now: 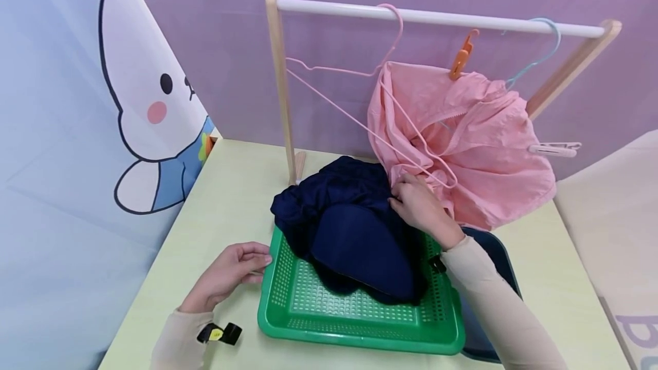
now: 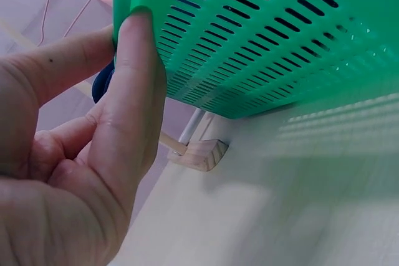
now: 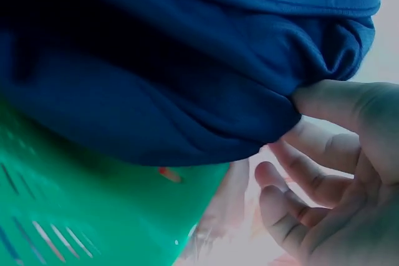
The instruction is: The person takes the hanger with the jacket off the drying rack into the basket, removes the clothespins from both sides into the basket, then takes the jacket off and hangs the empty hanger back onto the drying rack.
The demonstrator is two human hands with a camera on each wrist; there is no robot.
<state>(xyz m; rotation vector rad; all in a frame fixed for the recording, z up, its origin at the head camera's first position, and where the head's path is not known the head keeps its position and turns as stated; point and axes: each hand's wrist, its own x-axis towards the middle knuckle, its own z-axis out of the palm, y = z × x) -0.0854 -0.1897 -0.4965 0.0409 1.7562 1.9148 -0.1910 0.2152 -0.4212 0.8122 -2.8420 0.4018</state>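
A bunched navy garment [image 1: 360, 238] lies in a green plastic basket [image 1: 360, 342] with slotted walls and spills over the far rim. At the garment's far right edge, my right hand [image 1: 418, 207] pinches the cloth between thumb and forefinger; the right wrist view shows the pinched fold [image 3: 274, 123] with the other fingers curled below. My left hand [image 1: 233, 273] is at the basket's left side. In the left wrist view its thumb and finger grip the green rim [image 2: 134, 4]. Just behind my right hand hangs a pink garment [image 1: 493, 159].
A rack with wooden posts and a white rail [image 1: 339, 9] stands behind the basket. On it hang a pink hanger [image 1: 329, 67] and a light-blue hanger [image 1: 552, 44]. An orange clip [image 1: 462, 56] and a white clip [image 1: 555, 149] are on the pink garment. A dark tray [image 1: 480, 324] sits right of the basket.
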